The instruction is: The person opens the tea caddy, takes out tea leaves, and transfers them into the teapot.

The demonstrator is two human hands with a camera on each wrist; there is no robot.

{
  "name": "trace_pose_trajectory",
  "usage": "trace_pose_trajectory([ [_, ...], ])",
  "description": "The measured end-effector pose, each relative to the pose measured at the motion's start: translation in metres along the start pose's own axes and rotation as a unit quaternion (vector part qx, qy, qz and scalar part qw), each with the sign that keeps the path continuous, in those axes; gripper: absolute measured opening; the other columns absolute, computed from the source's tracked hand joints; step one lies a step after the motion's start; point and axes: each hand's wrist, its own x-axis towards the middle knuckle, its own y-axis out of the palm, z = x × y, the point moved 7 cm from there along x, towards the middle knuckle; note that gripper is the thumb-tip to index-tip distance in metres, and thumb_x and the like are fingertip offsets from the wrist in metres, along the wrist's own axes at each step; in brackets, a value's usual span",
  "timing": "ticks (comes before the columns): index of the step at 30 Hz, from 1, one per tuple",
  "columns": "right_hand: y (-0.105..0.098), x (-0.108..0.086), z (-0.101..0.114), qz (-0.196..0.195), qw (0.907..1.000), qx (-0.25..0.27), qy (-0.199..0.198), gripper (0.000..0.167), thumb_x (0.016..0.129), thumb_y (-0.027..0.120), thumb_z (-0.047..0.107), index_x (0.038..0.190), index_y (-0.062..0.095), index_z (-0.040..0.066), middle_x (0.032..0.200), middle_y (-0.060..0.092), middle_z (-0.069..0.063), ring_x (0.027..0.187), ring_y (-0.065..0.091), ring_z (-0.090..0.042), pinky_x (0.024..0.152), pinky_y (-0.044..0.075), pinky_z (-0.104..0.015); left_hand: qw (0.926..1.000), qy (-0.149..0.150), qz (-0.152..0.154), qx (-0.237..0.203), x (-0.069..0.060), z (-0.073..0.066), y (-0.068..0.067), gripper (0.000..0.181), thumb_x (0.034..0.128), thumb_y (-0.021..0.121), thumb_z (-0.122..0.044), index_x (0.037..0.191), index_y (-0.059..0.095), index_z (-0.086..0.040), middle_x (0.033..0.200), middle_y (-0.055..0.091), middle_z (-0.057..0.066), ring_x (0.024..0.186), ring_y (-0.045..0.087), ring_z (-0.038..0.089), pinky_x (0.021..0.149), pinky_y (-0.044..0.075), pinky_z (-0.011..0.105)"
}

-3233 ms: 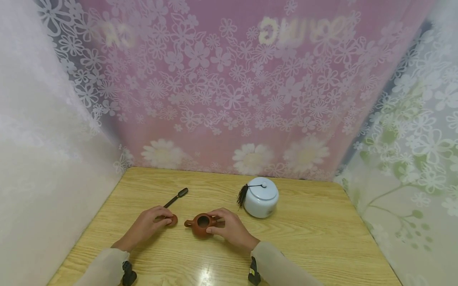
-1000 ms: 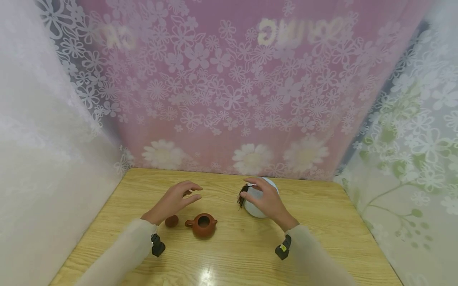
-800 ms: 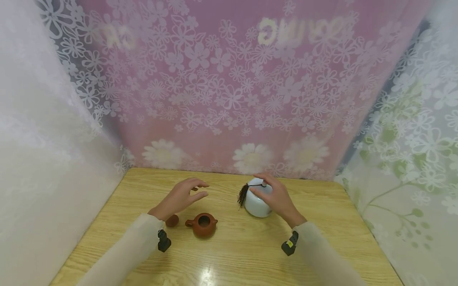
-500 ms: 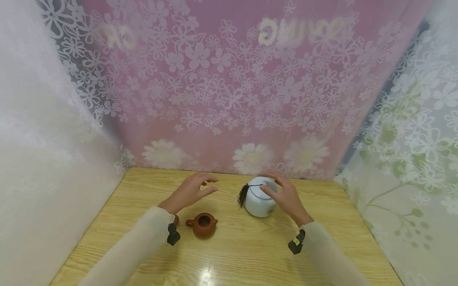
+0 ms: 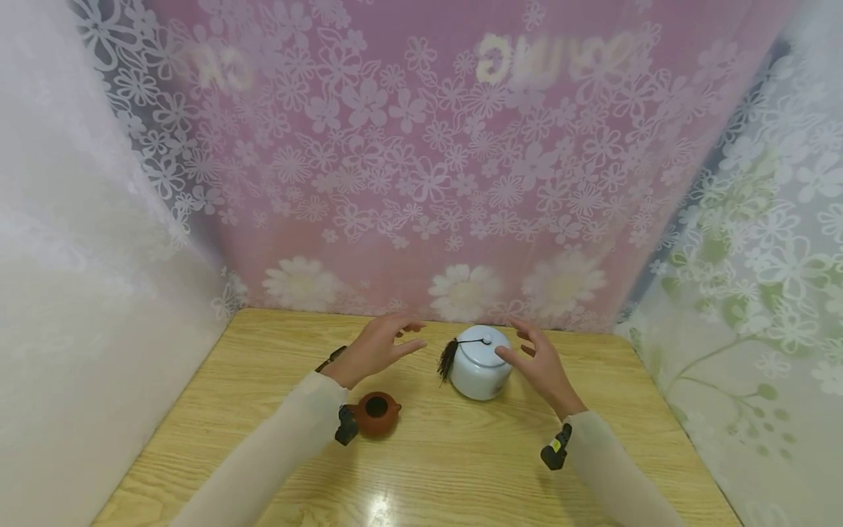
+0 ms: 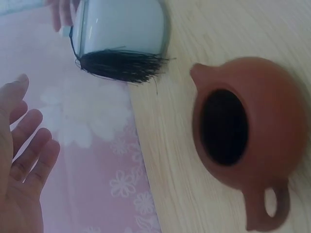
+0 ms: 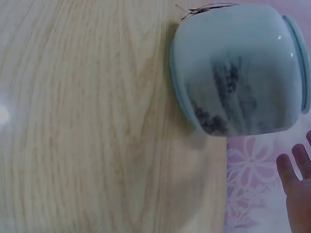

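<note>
A pale lidded jar point(image 5: 481, 377) with a dark tassel point(image 5: 447, 360) stands upright between the two hands. My left hand point(image 5: 378, 349) hovers left of the tassel, fingers loosely bent and empty. On the jar's right side is my right hand point(image 5: 541, 368), its thumb close to the lid; whether it touches cannot be told in the head view. The right wrist view shows a gap between the jar point(image 7: 238, 73) and the visible fingers point(image 7: 294, 165). Below my left hand sits a lidless reddish-brown teapot point(image 5: 377, 416), its handle partly behind the wrist camera; the left wrist view shows the whole teapot point(image 6: 262, 116).
A dark slender tool point(image 5: 334, 356) lies partly hidden behind my left hand. The wooden table point(image 5: 448, 468) meets a pink flowered curtain point(image 5: 421, 183) at its back edge, with pale hangings on both sides.
My left hand has left the small round brown lid and moved right toward the jar; the sleeve now covers the lid's place. My right hand released the teapot, passed over the jar and moved to its right.
</note>
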Motion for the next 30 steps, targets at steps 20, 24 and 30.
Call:
trace_pose_trajectory([
  [20, 0.024, -0.005, -0.031, 0.068, 0.996, 0.039, 0.042, 0.109, 0.099, 0.084, 0.032, 0.177, 0.008, 0.03, 0.18, 0.018, -0.022, 0.162, 0.025, -0.051, 0.126, 0.035, -0.069, 0.9993, 0.036, -0.015, 0.001, 0.041, -0.03, 0.024, 0.044, 0.1049, 0.076, -0.037, 0.142, 0.071, -0.014, 0.133, 0.075, 0.01, 0.124, 0.07, 0.028, 0.104, 0.059, 0.047],
  [24, 0.027, -0.004, -0.034, 0.076, 0.9948, 0.047, 0.049, 0.111, 0.1, 0.083, 0.032, 0.178, 0.004, 0.03, 0.181, 0.017, -0.021, 0.162, 0.026, -0.052, 0.124, 0.036, -0.07, 0.999, 0.041, -0.014, 0.013, 0.049, -0.035, 0.031, 0.045, 0.1056, 0.075, -0.04, 0.142, 0.071, -0.014, 0.131, 0.076, 0.009, 0.122, 0.071, 0.028, 0.103, 0.059, 0.045],
  [30, 0.034, -0.004, -0.042, 0.081, 0.9932, 0.054, 0.065, 0.111, 0.099, 0.084, 0.034, 0.178, 0.006, 0.026, 0.182, 0.015, -0.019, 0.161, 0.029, -0.052, 0.124, 0.037, -0.069, 0.9992, 0.027, -0.009, 0.029, 0.059, -0.041, 0.039, 0.046, 0.1063, 0.073, -0.044, 0.143, 0.07, -0.016, 0.127, 0.076, 0.006, 0.119, 0.07, 0.023, 0.103, 0.058, 0.042],
])
